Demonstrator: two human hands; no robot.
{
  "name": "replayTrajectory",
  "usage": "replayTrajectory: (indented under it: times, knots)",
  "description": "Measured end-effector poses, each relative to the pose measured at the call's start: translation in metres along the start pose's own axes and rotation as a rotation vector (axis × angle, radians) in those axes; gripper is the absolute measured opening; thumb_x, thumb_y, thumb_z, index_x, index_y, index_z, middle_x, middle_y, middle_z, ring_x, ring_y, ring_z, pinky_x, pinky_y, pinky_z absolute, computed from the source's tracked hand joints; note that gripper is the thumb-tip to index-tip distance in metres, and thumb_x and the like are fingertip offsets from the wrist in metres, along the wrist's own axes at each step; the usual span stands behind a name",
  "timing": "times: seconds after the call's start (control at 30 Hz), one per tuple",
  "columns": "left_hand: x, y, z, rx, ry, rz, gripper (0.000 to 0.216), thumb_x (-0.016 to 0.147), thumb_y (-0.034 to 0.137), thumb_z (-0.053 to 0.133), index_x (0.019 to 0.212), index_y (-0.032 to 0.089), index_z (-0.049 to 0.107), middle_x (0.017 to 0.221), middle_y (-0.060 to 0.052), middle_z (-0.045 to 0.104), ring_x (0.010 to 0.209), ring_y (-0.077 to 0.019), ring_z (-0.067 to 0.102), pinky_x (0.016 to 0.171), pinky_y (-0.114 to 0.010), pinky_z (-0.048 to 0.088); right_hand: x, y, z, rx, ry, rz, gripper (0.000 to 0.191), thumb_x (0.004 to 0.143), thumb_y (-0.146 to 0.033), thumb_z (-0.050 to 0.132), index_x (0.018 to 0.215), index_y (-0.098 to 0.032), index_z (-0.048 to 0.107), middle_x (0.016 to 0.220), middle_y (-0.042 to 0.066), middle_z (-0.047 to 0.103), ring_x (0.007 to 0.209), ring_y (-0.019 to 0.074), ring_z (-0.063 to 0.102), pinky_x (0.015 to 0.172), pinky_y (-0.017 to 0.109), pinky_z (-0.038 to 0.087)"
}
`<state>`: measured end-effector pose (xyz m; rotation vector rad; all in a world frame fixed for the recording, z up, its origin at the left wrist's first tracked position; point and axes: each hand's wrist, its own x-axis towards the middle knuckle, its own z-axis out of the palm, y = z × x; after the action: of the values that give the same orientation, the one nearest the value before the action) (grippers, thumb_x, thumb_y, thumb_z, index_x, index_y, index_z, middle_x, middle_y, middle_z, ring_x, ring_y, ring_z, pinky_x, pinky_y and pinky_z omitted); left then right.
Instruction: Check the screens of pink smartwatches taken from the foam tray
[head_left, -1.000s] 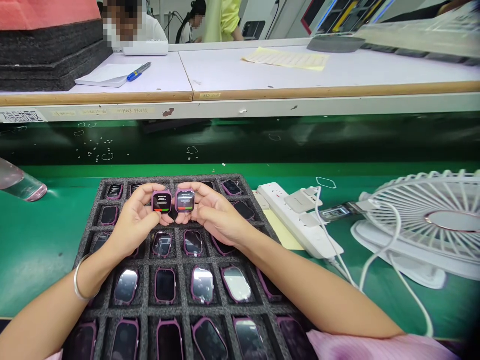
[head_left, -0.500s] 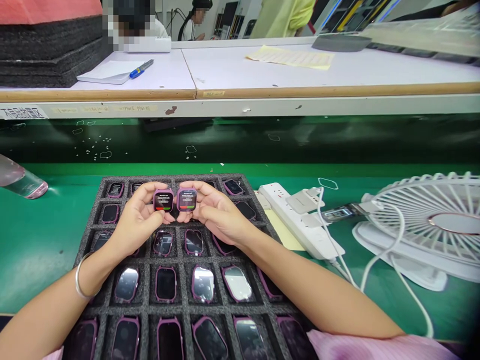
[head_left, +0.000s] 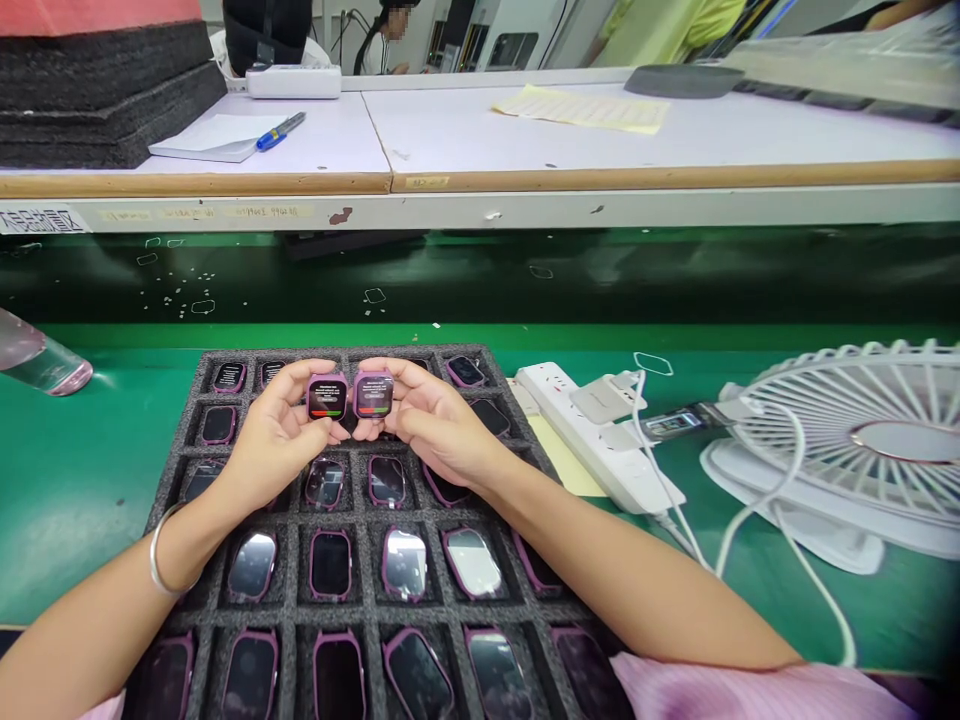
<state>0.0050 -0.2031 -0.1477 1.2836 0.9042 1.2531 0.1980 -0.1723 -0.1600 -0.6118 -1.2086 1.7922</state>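
My left hand (head_left: 274,440) pinches a pink-cased smartwatch body (head_left: 327,396) whose lit screen shows text and a red and green bar. Right beside it, my right hand (head_left: 435,425) grips a second pink smartwatch body (head_left: 373,392) with a similar lit screen. Both are held side by side, almost touching, above the far rows of a dark foam tray (head_left: 360,520). The tray's cells hold several more pink watch bodies with dark or reflective screens, such as one (head_left: 404,564) near the middle. A silver bangle (head_left: 156,560) circles my left wrist.
A white power strip (head_left: 592,440) with plugs and cables lies right of the tray, beside a white desk fan (head_left: 855,440). A clear bottle (head_left: 37,362) lies at the far left on the green mat. Behind, a raised white shelf (head_left: 480,130) carries papers, a pen and stacked foam; people work beyond it.
Both hands keep holding the two watches in nearly the same place; the view has dipped slightly. A person behind the shelf has shifted.
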Motion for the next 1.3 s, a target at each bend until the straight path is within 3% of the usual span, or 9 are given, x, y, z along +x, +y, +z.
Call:
replayTrajectory:
  times: [0.67,0.8,1.0,1.3]
  knots:
    - [0.000,-0.001,0.000,0.048,0.038,-0.011,0.043,0.078,0.017,0.075,0.116,0.021,0.057,0.114,-0.005,0.066,0.070,-0.0088,0.067,0.071,-0.025,0.062,-0.001,0.003,-0.002,-0.031,-0.042,-0.023,0.047,0.081,-0.017,0.075,0.125,-0.022,0.058,0.094,0.001,0.070,0.077,0.0149,0.070,0.077,0.031,0.058]
    - [-0.001,0.002,0.002,0.052,0.054,-0.035,0.040,0.078,0.018,0.075,0.114,0.020,0.057,0.117,-0.006,0.065,0.068,-0.0086,0.068,0.070,-0.025,0.063,-0.001,0.004,-0.002,-0.039,-0.036,-0.028,0.045,0.083,-0.018,0.073,0.124,-0.022,0.057,0.091,0.000,0.069,0.074,0.0141,0.070,0.074,0.030,0.058]
    - [-0.004,0.004,0.002,-0.006,0.009,-0.060,0.044,0.079,0.015,0.073,0.121,0.020,0.058,0.119,-0.007,0.066,0.080,-0.0140,0.074,0.081,-0.030,0.065,-0.002,0.000,0.000,-0.051,0.013,-0.037,0.050,0.075,-0.011,0.070,0.122,-0.023,0.057,0.091,-0.001,0.067,0.071,0.0121,0.066,0.073,0.030,0.056]
    - [-0.005,0.006,0.005,-0.027,0.014,-0.140,0.030,0.087,0.022,0.066,0.117,0.020,0.062,0.116,-0.006,0.070,0.070,-0.0149,0.077,0.071,-0.029,0.068,-0.001,-0.001,0.002,-0.070,0.073,-0.030,0.034,0.079,-0.021,0.077,0.109,-0.022,0.062,0.093,-0.002,0.061,0.059,0.0080,0.057,0.056,0.025,0.051]
